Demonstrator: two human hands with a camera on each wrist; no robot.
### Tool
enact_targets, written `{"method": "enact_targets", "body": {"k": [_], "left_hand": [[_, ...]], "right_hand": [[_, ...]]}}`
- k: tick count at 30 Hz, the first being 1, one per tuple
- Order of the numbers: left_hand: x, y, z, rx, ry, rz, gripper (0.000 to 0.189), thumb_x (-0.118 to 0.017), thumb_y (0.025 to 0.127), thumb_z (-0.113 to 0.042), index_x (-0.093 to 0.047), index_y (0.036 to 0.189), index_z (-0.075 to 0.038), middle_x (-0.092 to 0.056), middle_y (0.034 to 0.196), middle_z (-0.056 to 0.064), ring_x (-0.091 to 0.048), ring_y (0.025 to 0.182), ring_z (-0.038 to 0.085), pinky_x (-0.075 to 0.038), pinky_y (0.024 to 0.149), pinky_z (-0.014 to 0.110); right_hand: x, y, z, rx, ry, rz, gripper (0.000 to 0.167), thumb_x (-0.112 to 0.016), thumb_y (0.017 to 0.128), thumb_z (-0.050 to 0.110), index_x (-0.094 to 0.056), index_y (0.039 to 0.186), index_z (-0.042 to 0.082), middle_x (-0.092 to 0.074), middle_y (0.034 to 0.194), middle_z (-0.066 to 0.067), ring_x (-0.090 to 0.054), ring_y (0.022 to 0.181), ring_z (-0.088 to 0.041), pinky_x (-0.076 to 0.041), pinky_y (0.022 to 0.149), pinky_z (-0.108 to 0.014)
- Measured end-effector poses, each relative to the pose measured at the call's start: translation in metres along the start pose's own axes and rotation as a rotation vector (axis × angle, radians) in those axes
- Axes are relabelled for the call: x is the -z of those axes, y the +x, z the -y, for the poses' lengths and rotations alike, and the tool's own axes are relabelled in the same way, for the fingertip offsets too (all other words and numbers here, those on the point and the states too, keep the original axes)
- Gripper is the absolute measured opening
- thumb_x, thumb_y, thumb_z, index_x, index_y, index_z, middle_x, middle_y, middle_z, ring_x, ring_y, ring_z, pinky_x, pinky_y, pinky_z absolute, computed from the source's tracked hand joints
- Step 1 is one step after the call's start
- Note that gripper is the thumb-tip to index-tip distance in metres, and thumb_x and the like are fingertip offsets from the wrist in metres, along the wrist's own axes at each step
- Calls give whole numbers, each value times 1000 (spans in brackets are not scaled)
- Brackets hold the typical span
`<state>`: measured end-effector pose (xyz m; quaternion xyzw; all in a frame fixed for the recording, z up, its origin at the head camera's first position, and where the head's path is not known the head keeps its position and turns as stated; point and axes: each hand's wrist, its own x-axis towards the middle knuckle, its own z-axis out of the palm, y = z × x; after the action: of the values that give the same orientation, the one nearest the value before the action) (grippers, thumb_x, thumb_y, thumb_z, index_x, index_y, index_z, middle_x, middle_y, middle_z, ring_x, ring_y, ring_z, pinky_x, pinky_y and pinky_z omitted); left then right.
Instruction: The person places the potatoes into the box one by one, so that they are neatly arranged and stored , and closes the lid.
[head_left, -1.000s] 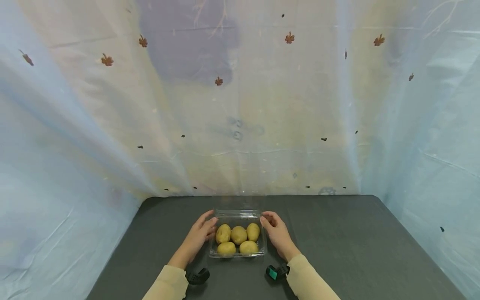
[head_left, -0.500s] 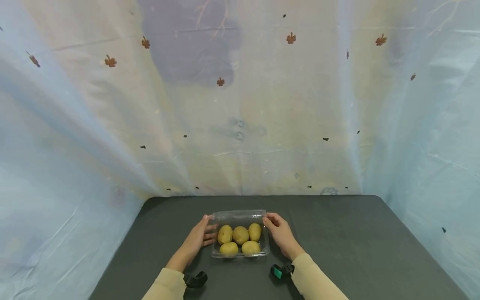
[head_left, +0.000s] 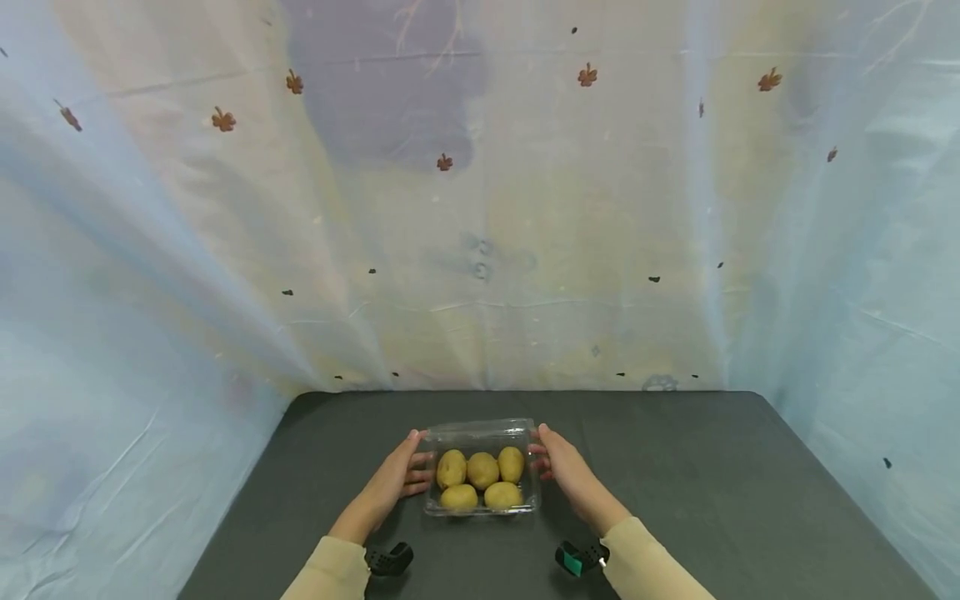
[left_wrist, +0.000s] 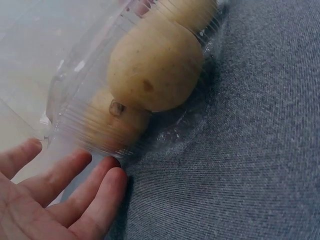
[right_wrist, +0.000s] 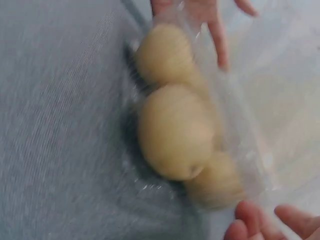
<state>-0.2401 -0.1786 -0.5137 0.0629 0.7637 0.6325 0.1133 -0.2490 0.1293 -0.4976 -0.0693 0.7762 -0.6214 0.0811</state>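
Observation:
A clear plastic clamshell box (head_left: 482,512) with several yellow potatoes (head_left: 482,471) inside sits on the dark table between my hands. Its transparent lid (head_left: 480,428) lies down over it; whether it is latched, I cannot tell. My left hand (head_left: 388,477) is at the box's left side, fingers spread and mostly straight, as the left wrist view shows with the fingertips (left_wrist: 116,177) close to the plastic wall. On the right side, my right hand (head_left: 572,477) has its fingers extended beside the box, holding nothing. Motion blurs the potatoes (right_wrist: 175,132) in the right wrist view.
The dark grey cloth-covered table (head_left: 675,475) extends to both sides and behind the box. A pale curtain (head_left: 480,333) with leaf prints hangs along the back and sides. Black wrist straps (head_left: 390,559) are on both wrists.
The raised lid has come down over the potatoes. My right hand has let go of the lid's corner and moved slightly right, its fingers straightening. My left hand's fingers have spread along the box's side.

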Motion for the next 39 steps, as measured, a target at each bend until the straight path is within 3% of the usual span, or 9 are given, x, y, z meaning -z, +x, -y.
{"method": "enact_targets", "body": {"k": [8, 14, 20, 25, 29, 35, 39], "left_hand": [[0, -1, 1, 11, 3, 15, 84, -21, 95, -70, -17, 155, -12, -37, 146, 29, -52, 121, 42, -47, 96, 52], [0, -1, 3, 32, 19, 22, 86, -22, 93, -73, -16, 156, -13, -36, 146, 29, -52, 120, 42, -48, 94, 51], [-2, -10, -1, 65, 5, 35, 84, -30, 95, -68, -18, 155, -10, -28, 149, 32, -50, 121, 43, -51, 91, 49], [-8, -25, -4, 35, 26, 19, 72, -40, 101, -52, -19, 153, -5, -31, 147, 31, -50, 122, 43, -51, 91, 48], [-11, -36, 1, 21, -14, 23, 71, -45, 101, -47, -22, 151, -2, -36, 145, 31, -49, 123, 41, -52, 90, 46], [-17, -47, 8, 34, -99, 11, 71, -53, 100, -40, -25, 150, 1, -46, 135, 25, -49, 121, 36, -52, 91, 45], [-21, -49, 12, 58, -91, -2, 72, -55, 99, -40, -26, 148, 4, -43, 138, 30, -51, 120, 37, -52, 91, 43]], "right_hand": [[1, -8, 12, -109, 109, 48, 93, -23, 93, 73, -35, 145, -3, -47, 136, -27, -56, 105, -33, -46, 87, -52], [1, -10, 16, -166, 93, 80, 94, -43, 90, 71, -28, 147, -2, -45, 137, -25, -54, 110, -34, -46, 88, -49], [2, -23, 13, -182, 78, 107, 90, -53, 88, 67, -36, 140, -4, -50, 127, -21, -56, 102, -30, -48, 85, -48], [4, -37, 9, -157, 0, 127, 80, -53, 91, 62, -45, 137, -3, -58, 122, -15, -59, 97, -25, -50, 83, -47], [3, -45, 1, -132, -56, 109, 65, -54, 95, 54, -54, 129, -2, -63, 114, -10, -62, 94, -23, -52, 80, -45], [3, -50, -8, -93, -18, 142, 52, -59, 96, 44, -58, 120, -2, -67, 105, -8, -63, 92, -25, -52, 77, -39], [2, -52, -12, -92, 25, 163, 47, -61, 96, 37, -55, 121, -3, -67, 104, -8, -61, 93, -25, -50, 78, -36]]}}
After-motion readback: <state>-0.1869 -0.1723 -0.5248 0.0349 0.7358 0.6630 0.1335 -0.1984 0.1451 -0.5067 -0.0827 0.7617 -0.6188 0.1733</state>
